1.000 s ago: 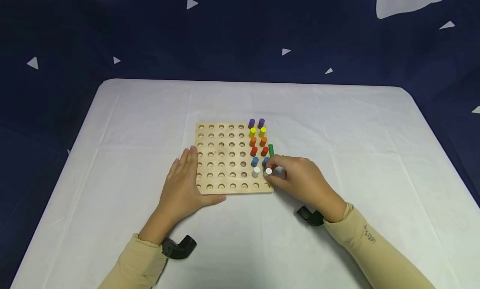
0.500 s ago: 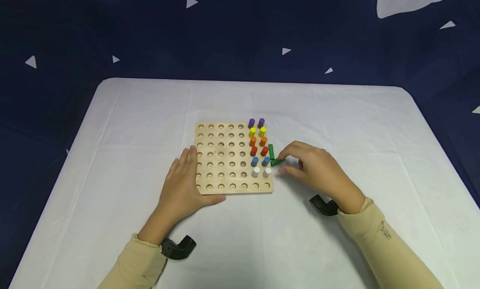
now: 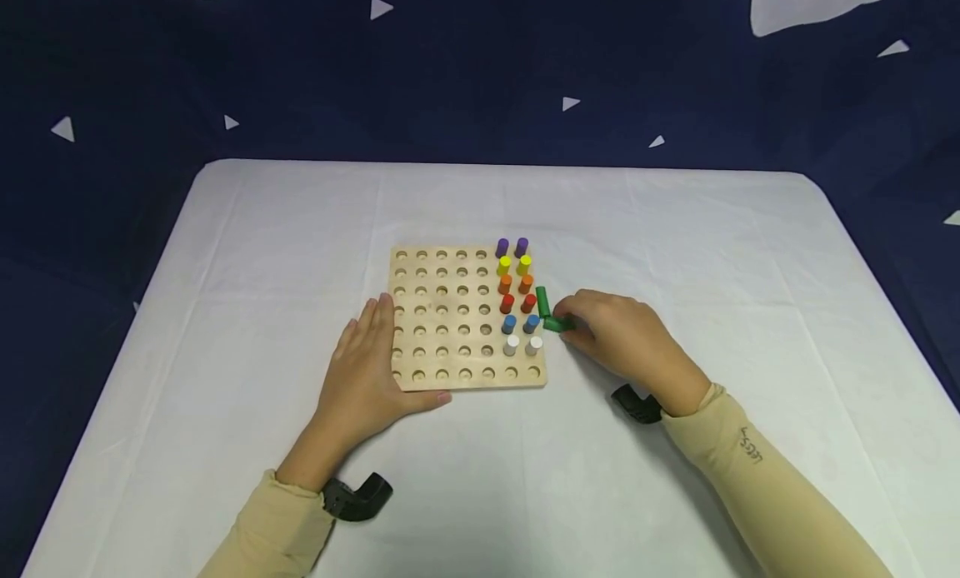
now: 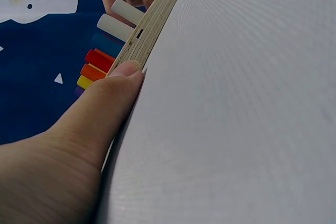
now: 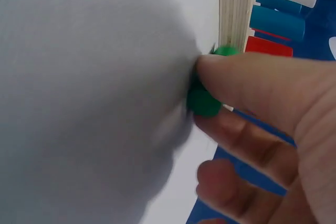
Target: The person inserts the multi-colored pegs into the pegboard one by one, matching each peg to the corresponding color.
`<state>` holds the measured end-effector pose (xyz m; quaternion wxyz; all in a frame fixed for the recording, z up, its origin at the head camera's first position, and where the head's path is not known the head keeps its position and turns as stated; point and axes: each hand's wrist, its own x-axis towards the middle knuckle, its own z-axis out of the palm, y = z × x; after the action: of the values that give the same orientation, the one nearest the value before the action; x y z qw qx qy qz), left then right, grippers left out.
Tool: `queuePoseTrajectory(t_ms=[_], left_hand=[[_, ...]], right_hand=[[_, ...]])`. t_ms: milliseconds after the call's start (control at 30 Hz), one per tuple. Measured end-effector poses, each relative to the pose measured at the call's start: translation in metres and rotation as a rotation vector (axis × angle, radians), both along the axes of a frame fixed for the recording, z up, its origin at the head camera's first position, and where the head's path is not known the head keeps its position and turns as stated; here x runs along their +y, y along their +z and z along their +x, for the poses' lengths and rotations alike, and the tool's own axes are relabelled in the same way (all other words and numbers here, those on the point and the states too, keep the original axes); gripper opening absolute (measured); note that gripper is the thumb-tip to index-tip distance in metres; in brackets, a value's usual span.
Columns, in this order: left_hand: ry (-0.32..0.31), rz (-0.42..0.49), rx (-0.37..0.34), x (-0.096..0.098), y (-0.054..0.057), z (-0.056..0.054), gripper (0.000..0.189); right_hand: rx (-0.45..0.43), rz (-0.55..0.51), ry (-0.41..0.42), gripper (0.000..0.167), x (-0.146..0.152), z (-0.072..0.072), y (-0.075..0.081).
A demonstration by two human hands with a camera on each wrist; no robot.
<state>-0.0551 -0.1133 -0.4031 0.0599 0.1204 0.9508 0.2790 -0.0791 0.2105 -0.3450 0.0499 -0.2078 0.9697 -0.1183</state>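
A square wooden pegboard (image 3: 442, 320) lies on the table, its two right columns partly filled with upright pegs. My left hand (image 3: 363, 366) rests along the board's left side, fingers straight and the thumb along the front edge. My right hand (image 3: 626, 336) is just right of the board and pinches a green peg (image 5: 203, 100) between thumb and finger, low at the cloth. Beside it a second green peg (image 3: 542, 301) lies against the board's right edge. Two white pegs (image 3: 533, 346) stand nearest the front, with blue pegs (image 3: 532, 323) behind them.
Behind the blue pegs stand red (image 3: 528, 303), orange (image 3: 526, 284), yellow (image 3: 524, 265) and purple pegs (image 3: 522, 246) in pairs. A white cloth (image 3: 300, 228) covers the table. A dark blue curtain (image 3: 465, 70) hangs beyond its far edge.
My right hand has let go of the white peg, which stands in the board. It has moved right and now pinches a green peg. My left hand has stayed in place.
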Motion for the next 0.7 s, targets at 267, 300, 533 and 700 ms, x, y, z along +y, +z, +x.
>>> queuePoseTrajectory(t_ms=[267,300,533,700], left_hand=[[-0.005,0.005,-0.004,0.0,0.002,0.0,0.15],[-0.005,0.006,-0.004,0.0,0.002,0.0,0.15],[-0.004,0.001,-0.002,0.0,0.002,0.001,0.15],[-0.008,0.003,-0.007,0.0,0.003,0.001,0.15]], right_hand=[[-0.136,0.026,-0.048,0.035,0.003,0.002,0.0],[-0.143,0.018,-0.052,0.035,0.004,0.003,0.0],[-0.163,-0.099,-0.09,0.033,0.009,0.008,-0.005],[-0.144,-0.227,-0.139,0.027,0.01,0.014,-0.002]])
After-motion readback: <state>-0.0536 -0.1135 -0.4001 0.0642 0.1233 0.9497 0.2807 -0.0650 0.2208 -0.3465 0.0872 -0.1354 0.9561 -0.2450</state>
